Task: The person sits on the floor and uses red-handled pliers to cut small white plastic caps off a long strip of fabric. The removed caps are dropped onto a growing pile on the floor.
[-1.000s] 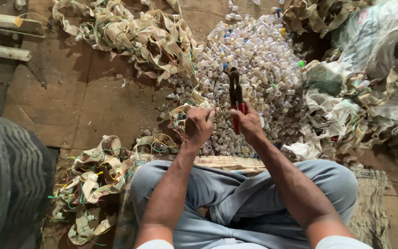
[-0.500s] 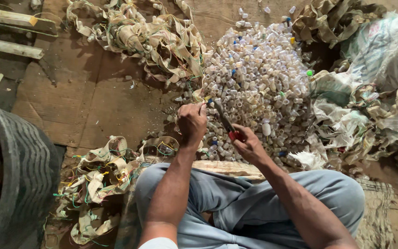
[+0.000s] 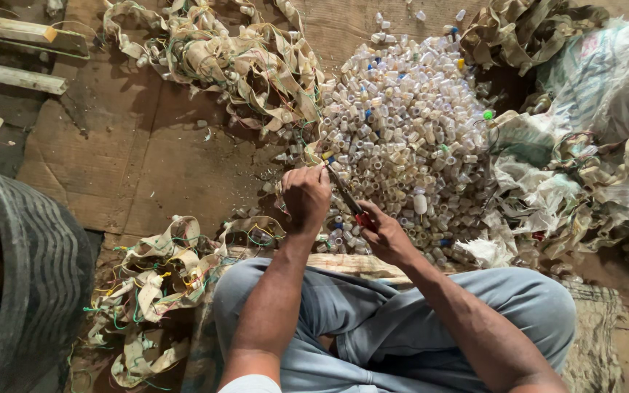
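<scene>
Pliers (image 3: 345, 196) tilted leftward since earlier; hands (image 3: 306, 198) gripping

This is a rough scrap-sorting workshop with floor-level work. Flattened cardboard (image 3: 161, 167) covers the ground; a heap of small clear plastic caps (image 3: 409, 138) lies far centre, tangles of beige strip with coloured wires (image 3: 220, 58) far left and near left, crumpled woven sacks (image 3: 591, 131) right, a black tyre (image 3: 30, 269) near left.
</scene>
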